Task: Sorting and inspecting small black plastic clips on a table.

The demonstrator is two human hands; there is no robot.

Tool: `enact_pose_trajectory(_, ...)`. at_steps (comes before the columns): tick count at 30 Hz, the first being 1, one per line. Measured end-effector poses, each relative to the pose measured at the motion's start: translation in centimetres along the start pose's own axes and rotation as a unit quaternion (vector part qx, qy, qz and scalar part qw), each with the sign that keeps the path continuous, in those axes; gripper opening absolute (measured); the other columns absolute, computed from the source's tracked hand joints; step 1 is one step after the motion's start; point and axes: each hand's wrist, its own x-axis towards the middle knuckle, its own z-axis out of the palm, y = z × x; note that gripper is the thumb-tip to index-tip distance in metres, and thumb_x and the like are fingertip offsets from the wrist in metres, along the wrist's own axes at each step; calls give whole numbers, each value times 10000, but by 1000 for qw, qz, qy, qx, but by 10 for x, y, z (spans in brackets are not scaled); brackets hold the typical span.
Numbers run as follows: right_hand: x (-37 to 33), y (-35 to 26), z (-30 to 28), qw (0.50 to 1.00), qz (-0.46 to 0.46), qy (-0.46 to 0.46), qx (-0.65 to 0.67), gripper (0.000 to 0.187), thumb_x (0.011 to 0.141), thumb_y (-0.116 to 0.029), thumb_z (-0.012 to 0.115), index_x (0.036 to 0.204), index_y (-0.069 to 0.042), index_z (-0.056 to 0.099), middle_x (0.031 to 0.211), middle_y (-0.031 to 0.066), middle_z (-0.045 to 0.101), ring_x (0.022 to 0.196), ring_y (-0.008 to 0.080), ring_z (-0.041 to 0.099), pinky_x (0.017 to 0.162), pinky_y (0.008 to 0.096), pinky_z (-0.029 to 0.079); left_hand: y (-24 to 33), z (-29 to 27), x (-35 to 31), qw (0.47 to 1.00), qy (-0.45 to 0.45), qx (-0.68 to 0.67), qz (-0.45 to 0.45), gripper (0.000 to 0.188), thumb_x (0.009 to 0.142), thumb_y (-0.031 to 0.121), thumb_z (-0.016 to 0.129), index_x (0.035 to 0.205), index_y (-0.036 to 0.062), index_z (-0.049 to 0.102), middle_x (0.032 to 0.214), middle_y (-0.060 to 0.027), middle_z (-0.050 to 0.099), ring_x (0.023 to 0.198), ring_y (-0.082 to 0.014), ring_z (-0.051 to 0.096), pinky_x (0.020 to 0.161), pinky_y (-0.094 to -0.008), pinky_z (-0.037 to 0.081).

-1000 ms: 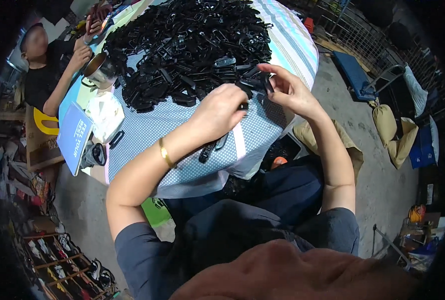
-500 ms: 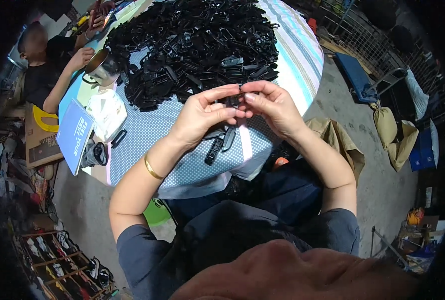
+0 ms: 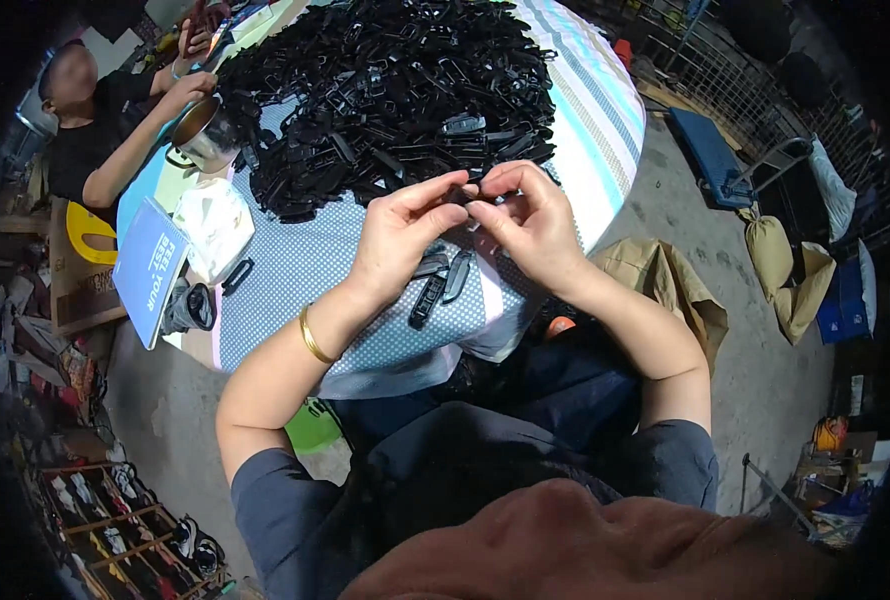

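My left hand (image 3: pixel 397 232) and my right hand (image 3: pixel 537 226) meet over the table's near edge. Thumbs and fingertips of both pinch a small black plastic part (image 3: pixel 462 194), mostly hidden by the fingers. Just below my hands, a few finished-looking black plastic pieces lie on the dotted cloth: a long ridged one (image 3: pixel 427 302) and a smoother grey-black one (image 3: pixel 456 277). Beyond my fingertips spreads a big heap of similar black plastic parts (image 3: pixel 395 100), some with loop-shaped frames.
A patterned cloth covers the round table (image 3: pixel 295 300). At its left stand a metal pot (image 3: pixel 208 145), a white plastic bag (image 3: pixel 213 228), a blue notebook (image 3: pixel 151 272) and a dark cup-like item (image 3: pixel 191 308). Across the left side sits another person (image 3: pixel 85 150), one hand by the pot.
Both my hands have turned slightly and brought their fingertips closer around the black part. The other person's near hand has moved up and right, over the pot's rim.
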Motion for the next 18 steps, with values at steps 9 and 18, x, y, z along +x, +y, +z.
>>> enact_pose_trajectory(9,1,-9,-5,990,41,-126,-56,258,809,-134,680,981,37,591,786,37,614,608,56,555,530,209,445,1,-10,5,992,-54,-114,-26,258,885,62,539,1126,-17,588,1036,-77,625,934,-124,574,846,-244,451)
enact_pose_trajectory(18,14,-8,-12,971,-86,-133,-178,276,762,-157,706,949,35,639,766,143,643,647,179,619,571,278,469,16,-21,12,996,-72,43,24,239,875,59,545,1092,-26,600,986,-84,638,919,-135,590,835,-253,456)
